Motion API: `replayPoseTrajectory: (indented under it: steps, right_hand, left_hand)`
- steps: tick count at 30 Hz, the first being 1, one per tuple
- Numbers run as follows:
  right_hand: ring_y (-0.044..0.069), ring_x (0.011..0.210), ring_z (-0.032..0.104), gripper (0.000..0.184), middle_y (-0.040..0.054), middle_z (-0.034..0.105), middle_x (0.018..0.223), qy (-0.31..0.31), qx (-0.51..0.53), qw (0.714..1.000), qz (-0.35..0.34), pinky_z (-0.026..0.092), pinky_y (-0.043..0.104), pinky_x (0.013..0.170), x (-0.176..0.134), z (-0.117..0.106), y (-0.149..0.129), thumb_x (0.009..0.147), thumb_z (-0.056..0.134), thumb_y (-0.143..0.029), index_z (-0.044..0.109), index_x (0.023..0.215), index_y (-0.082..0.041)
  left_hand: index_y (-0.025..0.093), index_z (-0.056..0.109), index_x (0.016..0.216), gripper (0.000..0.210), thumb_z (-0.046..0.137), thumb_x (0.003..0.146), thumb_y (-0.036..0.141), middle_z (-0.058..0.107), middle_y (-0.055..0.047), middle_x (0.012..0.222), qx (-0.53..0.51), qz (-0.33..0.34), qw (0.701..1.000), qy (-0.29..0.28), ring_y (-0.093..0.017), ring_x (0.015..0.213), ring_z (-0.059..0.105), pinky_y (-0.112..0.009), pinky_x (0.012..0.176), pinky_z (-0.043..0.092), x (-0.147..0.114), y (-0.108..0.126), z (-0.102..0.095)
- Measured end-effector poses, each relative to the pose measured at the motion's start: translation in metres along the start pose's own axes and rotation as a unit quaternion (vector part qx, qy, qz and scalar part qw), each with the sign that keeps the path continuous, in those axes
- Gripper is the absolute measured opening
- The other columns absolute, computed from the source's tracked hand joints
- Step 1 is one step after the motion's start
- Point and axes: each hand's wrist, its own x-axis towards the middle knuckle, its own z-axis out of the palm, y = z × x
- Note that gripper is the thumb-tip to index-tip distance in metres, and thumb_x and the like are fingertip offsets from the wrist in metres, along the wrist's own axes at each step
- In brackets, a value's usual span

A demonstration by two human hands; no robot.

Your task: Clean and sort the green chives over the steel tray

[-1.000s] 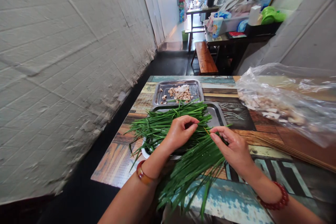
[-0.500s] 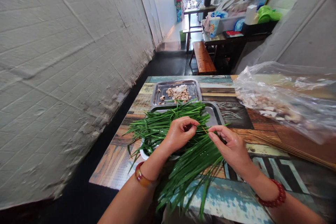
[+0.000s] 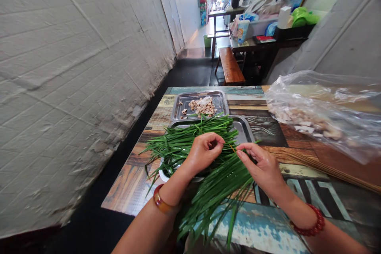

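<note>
Much undone, prob., w/ chives (image 3: 196, 129) loose on metal tray (image 3: 243, 127); cannot tell done part. Pinching thin orange strand (image 3: 232, 148) w/ R hand (image 3: 263, 164); cannot tell grip of curled L hand (image 3: 204, 151).

We see long green leaves (image 3: 205, 127): far bunch (image 3: 175, 143) across tray (image 3: 244, 127), tips left; near bunch (image 3: 220, 186) fanned nearward; thin orange strand (image 3: 232, 148) slanting between.

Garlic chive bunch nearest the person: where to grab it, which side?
Probably across the upper-right end of the nearest garlic chive bunch, beside the right hand, coming from the right. The blades lie closer together there; toward the lower left they fan into loose tips by the near edge of the table, a poorer hold. That hand partly hides the very end.
</note>
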Motion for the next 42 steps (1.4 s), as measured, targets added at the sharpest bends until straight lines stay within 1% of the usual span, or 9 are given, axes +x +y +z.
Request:
replayPoseTrajectory:
  steps: [8, 12, 14, 18, 20, 25, 30, 35, 42]
  right_hand:
    - [0.013, 0.058, 0.061, 0.016, 0.0002, 0.070, 0.073, 0.004, -0.007, 1.000, -0.002, 0.046, 0.023, 0.058, 0.0002, 0.0001, -0.0018, 0.089, 0.056, -0.031, 0.068, 0.087, -0.020]
    - [0.013, 0.055, 0.058, 0.018, -0.0005, 0.065, 0.066, 0.003, -0.006, 1.000, 0.003, 0.044, 0.024, 0.055, -0.0003, -0.0006, -0.0017, 0.089, 0.056, -0.033, 0.068, 0.087, -0.019]
    - [0.014, 0.056, 0.059, 0.019, -0.0001, 0.065, 0.067, 0.001, -0.005, 1.000, 0.007, 0.044, 0.024, 0.055, -0.0006, -0.0003, -0.0011, 0.089, 0.056, -0.033, 0.067, 0.088, -0.019]
    - [0.015, 0.063, 0.062, 0.019, 0.0021, 0.069, 0.075, -0.003, 0.006, 1.000, 0.007, 0.046, 0.025, 0.059, -0.0005, 0.0006, -0.0005, 0.089, 0.055, -0.033, 0.067, 0.089, -0.019]
    - [0.015, 0.061, 0.062, 0.018, 0.0015, 0.069, 0.073, 0.000, 0.002, 1.000, 0.002, 0.046, 0.025, 0.059, -0.0001, 0.0004, -0.0011, 0.089, 0.055, -0.033, 0.067, 0.088, -0.019]
    - [0.014, 0.060, 0.062, 0.017, 0.0005, 0.069, 0.072, 0.005, -0.007, 1.000, -0.008, 0.047, 0.024, 0.059, 0.0004, -0.0011, -0.0028, 0.089, 0.056, -0.032, 0.068, 0.087, -0.020]
    - [0.014, 0.060, 0.062, 0.017, 0.0002, 0.069, 0.071, 0.004, -0.008, 1.000, -0.003, 0.047, 0.024, 0.059, -0.0002, -0.0009, -0.0027, 0.089, 0.056, -0.033, 0.068, 0.088, -0.020]
    - [0.015, 0.062, 0.063, 0.019, 0.0014, 0.069, 0.073, -0.004, -0.003, 1.000, 0.007, 0.048, 0.025, 0.060, -0.0001, -0.0005, -0.0025, 0.089, 0.054, -0.034, 0.067, 0.088, -0.020]
    - [0.015, 0.060, 0.062, 0.020, 0.0012, 0.068, 0.070, -0.001, -0.007, 1.000, 0.006, 0.048, 0.025, 0.058, 0.0006, -0.0004, -0.0032, 0.089, 0.055, -0.035, 0.067, 0.087, -0.020]
  left_hand:
    - [0.011, 0.064, 0.071, 0.011, 0.055, 0.078, 0.015, 0.058, 0.000, 0.065, 0.018, 0.005, 1.000, -0.010, -0.008, 0.058, 0.048, -0.018, 0.055, 0.035, -0.0001, -0.0047, 0.0010]
    - [0.011, 0.071, 0.086, 0.015, 0.058, 0.079, 0.015, 0.058, 0.000, 0.067, 0.024, 0.008, 0.999, -0.022, -0.008, 0.058, 0.047, -0.020, 0.056, 0.036, -0.0012, -0.0035, 0.0000]
    - [0.012, 0.073, 0.090, 0.018, 0.059, 0.079, 0.015, 0.056, 0.000, 0.066, 0.026, 0.013, 0.999, -0.030, -0.008, 0.058, 0.046, -0.020, 0.056, 0.035, -0.0014, -0.0019, -0.0006]
    - [0.011, 0.075, 0.086, 0.017, 0.061, 0.080, 0.018, 0.056, 0.000, 0.064, 0.005, 0.014, 0.999, -0.040, -0.009, 0.058, 0.047, -0.021, 0.056, 0.034, -0.0010, 0.0003, -0.0006]
    - [0.011, 0.075, 0.083, 0.016, 0.062, 0.080, 0.020, 0.057, -0.001, 0.064, -0.009, 0.009, 0.999, -0.035, -0.009, 0.059, 0.048, -0.021, 0.056, 0.034, -0.0005, 0.0003, -0.0002]
    - [0.011, 0.069, 0.071, 0.014, 0.061, 0.078, 0.020, 0.061, -0.001, 0.064, -0.043, -0.036, 0.998, 0.002, -0.009, 0.058, 0.048, -0.020, 0.055, 0.034, 0.0007, 0.0001, -0.0003]
    - [0.011, 0.067, 0.070, 0.015, 0.061, 0.077, 0.023, 0.060, 0.000, 0.063, -0.071, -0.067, 0.995, 0.003, -0.008, 0.055, 0.045, -0.019, 0.053, 0.032, 0.0002, 0.0016, -0.0007]
    - [0.011, 0.069, 0.073, 0.014, 0.062, 0.077, 0.023, 0.058, 0.001, 0.061, -0.058, -0.047, 0.997, -0.007, -0.007, 0.053, 0.043, -0.020, 0.052, 0.031, -0.0010, 0.0007, 0.0001]
    - [0.012, 0.072, 0.076, 0.012, 0.062, 0.077, 0.018, 0.060, 0.000, 0.063, -0.016, -0.010, 1.000, -0.019, -0.008, 0.055, 0.045, -0.020, 0.054, 0.034, -0.0014, 0.0011, 0.0012]
